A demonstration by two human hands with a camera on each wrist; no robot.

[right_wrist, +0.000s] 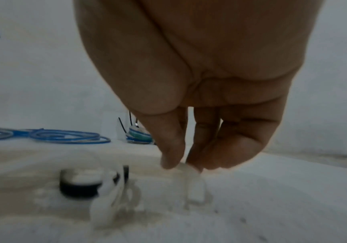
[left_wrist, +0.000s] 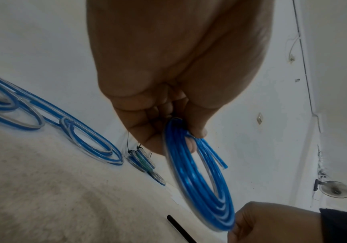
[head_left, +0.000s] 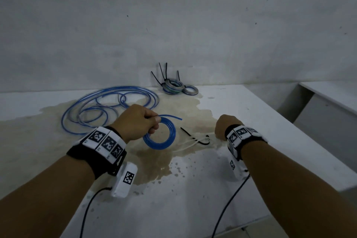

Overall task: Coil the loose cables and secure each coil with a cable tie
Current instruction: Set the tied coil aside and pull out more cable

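Coil: blue, held above the bench centre, gripped at its 11 o'clock edge by the left hand; loose end projecting toward 2 o'clock.
Tie: white, pinched on the bench by the right hand, at 3 o'clock of the coil.
Risks, as judged: turns may spring open if the grip is eased; the tie may slip, being small and blurred.
Bench: white, brown-stained. Loose cables at 10 o'clock; tied coils at 12, against a marked white wall.
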